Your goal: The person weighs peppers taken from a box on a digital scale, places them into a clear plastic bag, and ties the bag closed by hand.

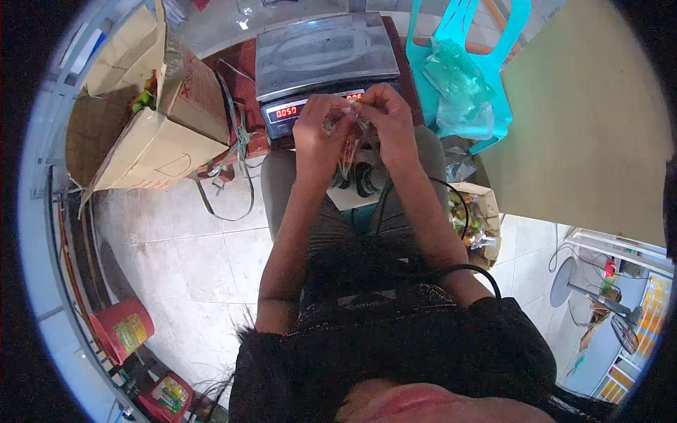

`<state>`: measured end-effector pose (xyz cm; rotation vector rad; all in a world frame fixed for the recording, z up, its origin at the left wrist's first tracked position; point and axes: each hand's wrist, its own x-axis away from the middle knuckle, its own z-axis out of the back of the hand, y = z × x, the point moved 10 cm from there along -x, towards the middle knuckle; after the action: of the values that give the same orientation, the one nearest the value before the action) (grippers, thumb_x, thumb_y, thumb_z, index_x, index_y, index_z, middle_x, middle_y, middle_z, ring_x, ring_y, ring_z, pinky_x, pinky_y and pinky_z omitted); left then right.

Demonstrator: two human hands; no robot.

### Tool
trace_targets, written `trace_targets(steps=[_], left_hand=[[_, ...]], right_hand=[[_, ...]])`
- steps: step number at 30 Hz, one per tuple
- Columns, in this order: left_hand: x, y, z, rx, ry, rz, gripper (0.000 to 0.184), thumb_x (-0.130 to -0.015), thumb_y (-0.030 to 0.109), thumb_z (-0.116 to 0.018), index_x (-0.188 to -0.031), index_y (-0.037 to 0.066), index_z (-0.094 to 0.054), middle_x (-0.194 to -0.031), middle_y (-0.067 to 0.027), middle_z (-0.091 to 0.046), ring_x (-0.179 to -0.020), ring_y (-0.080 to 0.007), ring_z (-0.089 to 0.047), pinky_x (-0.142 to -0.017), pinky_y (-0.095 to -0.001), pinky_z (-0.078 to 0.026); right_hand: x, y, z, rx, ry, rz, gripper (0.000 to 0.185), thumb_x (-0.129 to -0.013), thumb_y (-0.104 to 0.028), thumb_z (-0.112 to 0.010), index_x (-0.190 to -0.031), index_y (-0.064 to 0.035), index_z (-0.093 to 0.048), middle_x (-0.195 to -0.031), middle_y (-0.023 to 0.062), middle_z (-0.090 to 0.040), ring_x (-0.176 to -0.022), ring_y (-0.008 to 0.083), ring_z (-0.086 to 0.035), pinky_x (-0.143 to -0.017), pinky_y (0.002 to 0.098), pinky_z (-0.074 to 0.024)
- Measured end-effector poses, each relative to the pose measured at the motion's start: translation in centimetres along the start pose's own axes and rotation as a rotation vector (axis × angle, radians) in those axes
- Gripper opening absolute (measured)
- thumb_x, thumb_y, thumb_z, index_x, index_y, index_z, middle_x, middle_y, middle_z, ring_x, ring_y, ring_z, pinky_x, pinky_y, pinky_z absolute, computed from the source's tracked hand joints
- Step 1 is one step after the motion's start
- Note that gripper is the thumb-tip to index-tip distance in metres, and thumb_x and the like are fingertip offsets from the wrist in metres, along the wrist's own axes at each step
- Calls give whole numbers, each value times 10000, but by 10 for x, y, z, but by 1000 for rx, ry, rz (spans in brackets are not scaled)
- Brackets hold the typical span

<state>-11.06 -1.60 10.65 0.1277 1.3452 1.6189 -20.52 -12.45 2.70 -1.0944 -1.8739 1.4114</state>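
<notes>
My left hand (317, 130) and my right hand (391, 120) meet above my lap, fingertips nearly together. Both pinch the upper part of a small clear plastic bag (348, 154), which hangs down between them. Something reddish shows through the plastic, but I cannot make out what it is. Just beyond my fingers stands a digital scale (324, 60) with a flat metal pan. Its left red display reads 0.050, while my hands partly cover the right-hand one.
An open cardboard box (176, 137) with colourful items stands at the left. Behind my right arm sits another box (486, 218) of small packets. A turquoise plastic chair (501, 106) carries a clear plastic bag (458, 84). At the right is a wooden board (585, 120); loose straps (243, 134) hang near the scale.
</notes>
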Motion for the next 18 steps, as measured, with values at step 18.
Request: trace_targets(steps=[18], left_hand=[[-15,-4,-9,-197,-403,-117,103,-905,88,-490,-999,45,-493,-955,-184,-546,-881,-430,-565,-705,-460,-460]], right_hand=[[7,-31,-31,657,-307,286,126,-840,-31,-600,-963,-23,-625,-924,82,-576,-871,208,-593,-769,315,-474]])
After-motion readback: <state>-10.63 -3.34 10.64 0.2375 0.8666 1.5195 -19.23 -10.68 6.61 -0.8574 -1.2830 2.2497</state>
